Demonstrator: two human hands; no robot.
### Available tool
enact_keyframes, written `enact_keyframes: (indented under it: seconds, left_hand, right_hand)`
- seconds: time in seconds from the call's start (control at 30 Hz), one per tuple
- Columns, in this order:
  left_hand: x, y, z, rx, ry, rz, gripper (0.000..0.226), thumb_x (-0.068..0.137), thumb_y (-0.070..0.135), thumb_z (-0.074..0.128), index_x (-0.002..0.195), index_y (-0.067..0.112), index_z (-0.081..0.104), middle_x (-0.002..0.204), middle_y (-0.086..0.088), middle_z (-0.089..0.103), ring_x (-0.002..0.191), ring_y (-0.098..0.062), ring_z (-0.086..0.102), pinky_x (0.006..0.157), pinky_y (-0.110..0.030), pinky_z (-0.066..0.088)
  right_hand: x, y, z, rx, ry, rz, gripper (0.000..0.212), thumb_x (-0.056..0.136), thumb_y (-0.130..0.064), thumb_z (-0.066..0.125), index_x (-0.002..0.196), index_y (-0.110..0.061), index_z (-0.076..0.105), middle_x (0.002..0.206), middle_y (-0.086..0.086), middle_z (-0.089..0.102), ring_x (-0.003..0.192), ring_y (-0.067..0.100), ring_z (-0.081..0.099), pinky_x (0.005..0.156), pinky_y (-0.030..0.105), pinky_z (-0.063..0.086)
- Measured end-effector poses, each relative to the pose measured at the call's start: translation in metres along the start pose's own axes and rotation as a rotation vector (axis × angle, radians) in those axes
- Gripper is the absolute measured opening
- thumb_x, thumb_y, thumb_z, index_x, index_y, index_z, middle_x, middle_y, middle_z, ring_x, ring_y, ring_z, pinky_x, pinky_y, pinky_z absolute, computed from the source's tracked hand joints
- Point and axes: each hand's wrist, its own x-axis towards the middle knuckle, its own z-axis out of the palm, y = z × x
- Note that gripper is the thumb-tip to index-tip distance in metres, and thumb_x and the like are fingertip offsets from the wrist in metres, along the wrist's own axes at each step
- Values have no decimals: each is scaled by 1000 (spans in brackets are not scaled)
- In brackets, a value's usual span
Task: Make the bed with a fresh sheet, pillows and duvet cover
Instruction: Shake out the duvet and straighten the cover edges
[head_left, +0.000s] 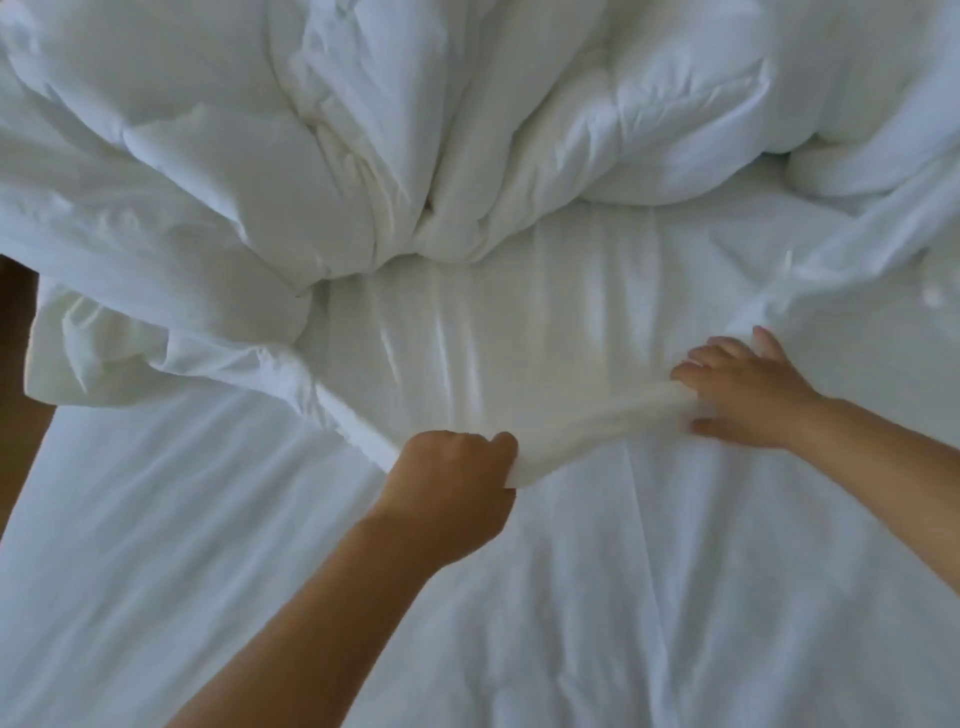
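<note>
- My left hand (452, 470): fist closed around the duvet cover (519, 322) edge.
- My right hand (743, 395): fingers spread on that edge; grip unclear.
- Duvet (208, 130): bunched beyond.

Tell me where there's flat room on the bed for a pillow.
Flat sheet lies free left of the left forearm out to the sheet's edge, and between it and the right forearm. The far half is crowded: bunched duvet, plus the cover stretched between left hand and right hand.
</note>
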Motion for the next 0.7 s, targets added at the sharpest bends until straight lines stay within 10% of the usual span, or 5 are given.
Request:
enact_keyframes:
  seconds: [0.13,0.33,0.5,0.6,0.7]
  left_hand:
    - [-54,-21,-34,-88,57,-99,37,85,28,54,57,28,30,52,10,36,41,-6,39,41,-14,22]
    - [15,33,17,-116,-144,-217,23,86,26,53,106,20,43,98,-3,66,89,-28,63,67,-28,38]
    - [-4,103,40,-166,-352,-139,21,90,36,44,104,28,58,103,2,66,100,-23,62,80,-28,44]
    - [-93,89,4,-240,-260,-240,19,78,55,36,71,42,47,62,11,54,61,-7,56,47,-15,30]
    - [-120,73,-10,-283,-220,-194,16,83,55,44,80,40,45,72,15,50,65,0,48,56,-14,35]
  right_hand:
    - [-12,11,-21,227,228,156,13,84,-18,60,86,-6,65,89,14,66,89,34,60,85,35,32]
    - [-172,31,-20,322,389,124,50,39,6,83,49,-16,38,44,5,47,37,30,48,46,22,24]
    - [-140,42,-7,111,-12,15,20,82,-29,60,98,-20,55,99,-3,59,95,19,60,72,28,43]
    - [-96,16,-7,69,60,-234,22,67,-20,72,86,-13,64,85,4,65,82,23,63,77,30,46]
    - [-79,-10,-21,102,21,-144,11,81,-24,55,89,-21,63,92,-1,67,90,22,62,85,31,34]
